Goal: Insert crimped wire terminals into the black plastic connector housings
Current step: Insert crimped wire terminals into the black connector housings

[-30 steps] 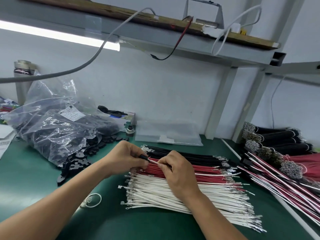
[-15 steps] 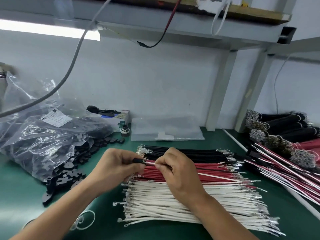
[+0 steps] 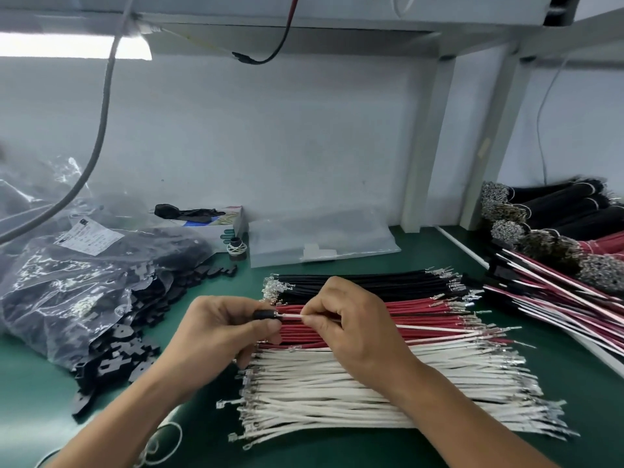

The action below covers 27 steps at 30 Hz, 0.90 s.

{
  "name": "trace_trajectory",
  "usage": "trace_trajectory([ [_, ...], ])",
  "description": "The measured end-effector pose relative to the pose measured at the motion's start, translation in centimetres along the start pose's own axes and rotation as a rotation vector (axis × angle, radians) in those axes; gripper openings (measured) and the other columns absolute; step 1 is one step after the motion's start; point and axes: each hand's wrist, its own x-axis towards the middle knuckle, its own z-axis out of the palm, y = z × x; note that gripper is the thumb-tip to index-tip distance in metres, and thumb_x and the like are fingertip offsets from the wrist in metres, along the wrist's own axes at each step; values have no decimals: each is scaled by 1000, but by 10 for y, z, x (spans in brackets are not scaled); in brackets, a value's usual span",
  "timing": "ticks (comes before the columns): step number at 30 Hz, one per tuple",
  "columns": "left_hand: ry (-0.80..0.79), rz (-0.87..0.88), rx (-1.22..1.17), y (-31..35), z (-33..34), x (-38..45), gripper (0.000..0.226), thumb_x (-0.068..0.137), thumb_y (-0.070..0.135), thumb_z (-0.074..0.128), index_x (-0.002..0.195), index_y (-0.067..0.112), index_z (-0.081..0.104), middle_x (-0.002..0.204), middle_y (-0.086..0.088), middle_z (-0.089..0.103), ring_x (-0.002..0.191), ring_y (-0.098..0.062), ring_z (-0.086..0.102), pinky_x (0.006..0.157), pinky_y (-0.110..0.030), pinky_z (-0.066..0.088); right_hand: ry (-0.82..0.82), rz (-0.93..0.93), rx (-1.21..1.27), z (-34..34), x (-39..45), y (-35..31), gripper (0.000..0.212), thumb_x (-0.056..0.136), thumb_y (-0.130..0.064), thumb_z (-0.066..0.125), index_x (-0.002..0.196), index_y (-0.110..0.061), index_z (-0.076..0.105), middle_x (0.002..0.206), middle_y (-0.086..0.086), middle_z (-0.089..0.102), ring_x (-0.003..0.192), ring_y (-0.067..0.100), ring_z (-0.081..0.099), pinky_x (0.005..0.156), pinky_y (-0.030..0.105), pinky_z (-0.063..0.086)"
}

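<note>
My left hand point(image 3: 219, 336) pinches a small black connector housing point(image 3: 266, 315) between thumb and fingers. My right hand point(image 3: 351, 327) pinches a white wire point(image 3: 289, 316) close to its left end, and that end meets the housing's right side. The rest of the wire trails right across the piles. Beneath both hands lie rows of crimped wires: black wires point(image 3: 368, 282) at the back, red wires point(image 3: 422, 307) in the middle, white wires point(image 3: 354, 393) nearest me.
A clear bag of black housings point(image 3: 84, 285) lies at the left, with loose housings point(image 3: 114, 363) spilled beside it. Bundled wires point(image 3: 553, 265) are stacked at the right. A flat plastic bag point(image 3: 320, 238) and a small box point(image 3: 223, 228) stand by the wall.
The camera has tilted down and closer. Both hands keep their grip; the white wire's end stays at the housing.
</note>
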Motion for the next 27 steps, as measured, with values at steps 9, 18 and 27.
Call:
trace_trajectory([
  [9, -7, 37, 6, 5, 0, -2, 16, 74, 28, 81, 86, 17, 83, 76, -15, 77, 40, -16, 50, 41, -17, 39, 129, -182, -160, 2, -2, -6, 14, 97, -21, 62, 87, -13, 67, 87, -6, 55, 78, 10, 52, 69, 27, 48],
  [18, 3, 36, 140, 3, 5, -5, 2, 79, 23, 85, 80, 24, 83, 57, -8, 70, 38, -15, 52, 43, -18, 42, 91, -109, -28, -4, -7, -2, 8, 93, -16, 69, 86, -12, 70, 86, -7, 58, 77, 8, 55, 68, 25, 49],
  [27, -14, 30, 171, 2, 4, -5, 10, 73, 33, 85, 78, 23, 82, 55, -5, 67, 40, -14, 45, 42, -22, 37, 54, -167, -44, 4, -7, -4, 12, 96, -19, 65, 88, -12, 70, 87, -6, 58, 79, 11, 55, 68, 33, 49],
])
